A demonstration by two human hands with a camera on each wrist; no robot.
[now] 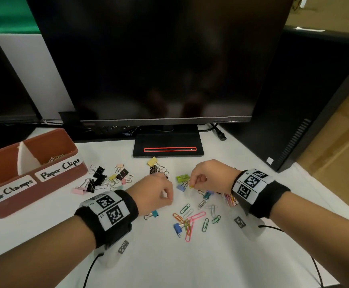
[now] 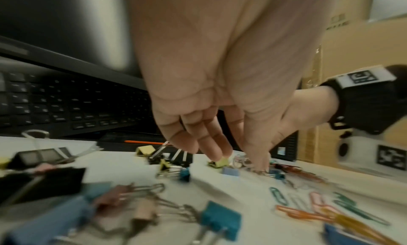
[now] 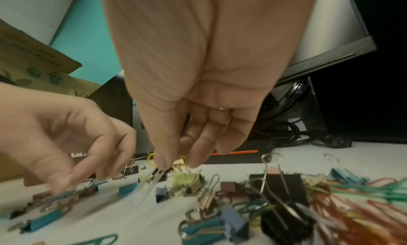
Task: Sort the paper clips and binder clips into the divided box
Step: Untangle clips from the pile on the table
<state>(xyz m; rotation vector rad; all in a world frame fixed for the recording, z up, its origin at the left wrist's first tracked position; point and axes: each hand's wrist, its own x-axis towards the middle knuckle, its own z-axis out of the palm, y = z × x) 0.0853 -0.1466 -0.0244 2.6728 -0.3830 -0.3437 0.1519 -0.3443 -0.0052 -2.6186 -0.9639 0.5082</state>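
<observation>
A brown divided box (image 1: 44, 196) labelled "Paper Clamps" and "Paper Clips" stands at the left, with several paper clips (image 1: 56, 157) in its far compartment. Binder clips (image 1: 100, 177) lie scattered to the right of the box. Coloured paper clips (image 1: 190, 217) are spread near the table's middle. My right hand (image 1: 192, 185) pinches a yellow paper clip (image 3: 152, 159) just above a green binder clip (image 1: 182, 178); a pale clip hangs below the fingers. My left hand (image 1: 168, 199) hovers beside it, fingers curled downward; I cannot tell whether it holds anything.
A dark monitor (image 1: 148, 59) on a black stand base (image 1: 167, 146) rises behind the clips. A black computer tower (image 1: 294, 100) stands at the right, near the table edge. A keyboard (image 2: 66, 106) lies under the monitor. A teal binder clip (image 1: 153, 214) sits near my left wrist.
</observation>
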